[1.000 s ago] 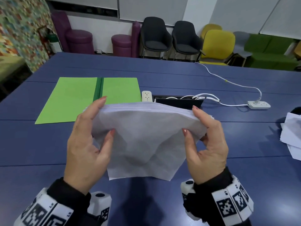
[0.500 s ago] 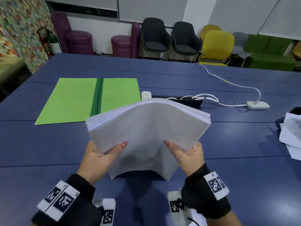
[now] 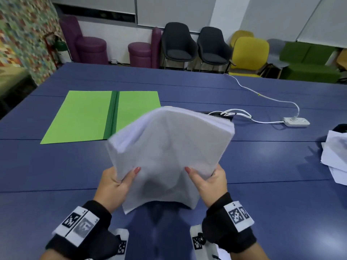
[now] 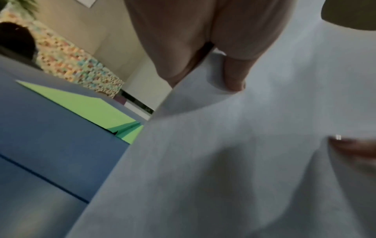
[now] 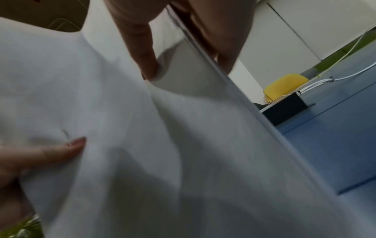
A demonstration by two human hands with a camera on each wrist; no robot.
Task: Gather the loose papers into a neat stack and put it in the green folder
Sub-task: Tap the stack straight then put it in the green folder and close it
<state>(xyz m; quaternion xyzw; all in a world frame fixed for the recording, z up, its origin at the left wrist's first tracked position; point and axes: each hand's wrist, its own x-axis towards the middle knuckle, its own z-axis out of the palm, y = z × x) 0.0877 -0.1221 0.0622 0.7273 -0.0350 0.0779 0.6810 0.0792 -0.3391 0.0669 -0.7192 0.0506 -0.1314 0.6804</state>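
Head view: left hand (image 3: 114, 186) and right hand (image 3: 210, 182) pinch bowed paper stack (image 3: 169, 147) | risk: sheets sliding askew before green folder (image 3: 84, 115).

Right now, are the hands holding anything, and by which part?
Both hold the paper stack: left hand and right hand each pinch its near end at a side edge, thumbs on top, fingers underneath.
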